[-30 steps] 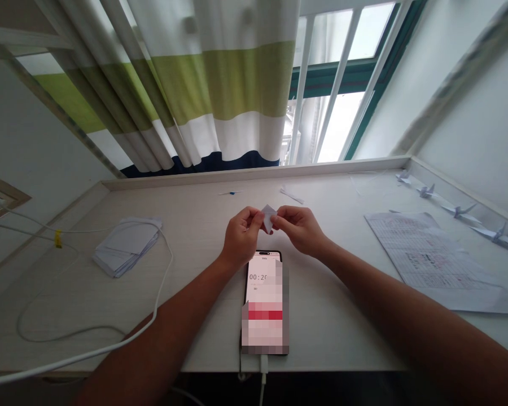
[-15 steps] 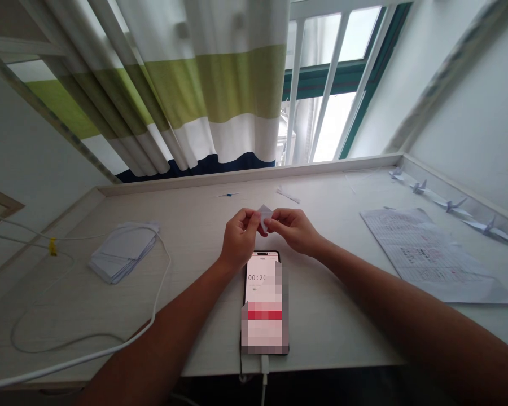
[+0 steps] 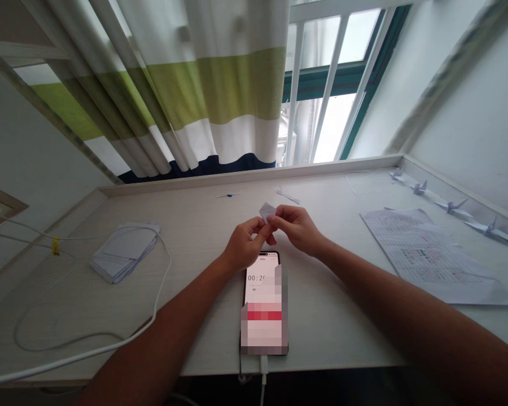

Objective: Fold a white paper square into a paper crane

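Note:
Both hands meet above the middle of a pale wooden desk [image 3: 334,332]. My left hand [image 3: 245,246] and my right hand [image 3: 297,227] pinch a small folded piece of white paper [image 3: 266,211] between their fingertips, just above a phone. The paper's pointed top sticks up past the fingers; its lower part is hidden by them. The phone [image 3: 263,304] lies flat below the hands with a timer on its lit screen and a cable plugged into its near end.
A stack of white paper squares [image 3: 125,249] lies at the left, with a white cable [image 3: 161,293] looping round it. A printed sheet [image 3: 432,256] lies at the right. Several folded paper cranes [image 3: 452,207] line the right ledge. Curtain and barred window stand behind.
My left hand has dropped and turned slightly, its thumb now under the paper. The paper sits a little higher between the fingertips. The view has hardly shifted.

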A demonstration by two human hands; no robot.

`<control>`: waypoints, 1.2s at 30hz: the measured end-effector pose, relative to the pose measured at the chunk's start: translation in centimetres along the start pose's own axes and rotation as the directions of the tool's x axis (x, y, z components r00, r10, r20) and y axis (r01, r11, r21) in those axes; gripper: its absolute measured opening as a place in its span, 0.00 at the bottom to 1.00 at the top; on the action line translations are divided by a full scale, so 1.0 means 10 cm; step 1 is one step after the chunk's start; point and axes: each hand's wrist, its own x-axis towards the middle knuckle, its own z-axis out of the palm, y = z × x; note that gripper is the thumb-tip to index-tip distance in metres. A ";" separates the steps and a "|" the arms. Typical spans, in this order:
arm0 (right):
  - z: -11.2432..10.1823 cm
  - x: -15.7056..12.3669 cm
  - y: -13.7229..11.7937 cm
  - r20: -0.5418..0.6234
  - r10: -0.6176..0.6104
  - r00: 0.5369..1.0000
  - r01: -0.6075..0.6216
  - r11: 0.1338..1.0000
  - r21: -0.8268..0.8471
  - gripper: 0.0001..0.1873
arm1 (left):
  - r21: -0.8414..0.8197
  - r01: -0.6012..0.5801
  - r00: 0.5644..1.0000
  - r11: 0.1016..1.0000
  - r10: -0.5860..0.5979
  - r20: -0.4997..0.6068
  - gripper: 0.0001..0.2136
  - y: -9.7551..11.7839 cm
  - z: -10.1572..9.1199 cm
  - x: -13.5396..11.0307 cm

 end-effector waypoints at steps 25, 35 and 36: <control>0.04 -0.01 -0.15 0.079 0.006 0.997 -0.015 0.994 0.107 0.18 | -0.122 -0.010 0.989 0.992 0.027 0.142 0.15 -0.03 0.01 0.00; 0.02 0.00 -0.09 0.011 -0.003 1.000 0.002 0.992 0.129 0.17 | -0.231 0.009 0.998 0.973 0.006 0.066 0.17 -0.05 0.03 0.04; 0.02 0.00 -0.09 -0.023 -0.009 1.000 0.012 0.994 0.109 0.17 | -0.238 0.008 0.999 0.971 0.004 0.046 0.18 -0.06 0.02 0.05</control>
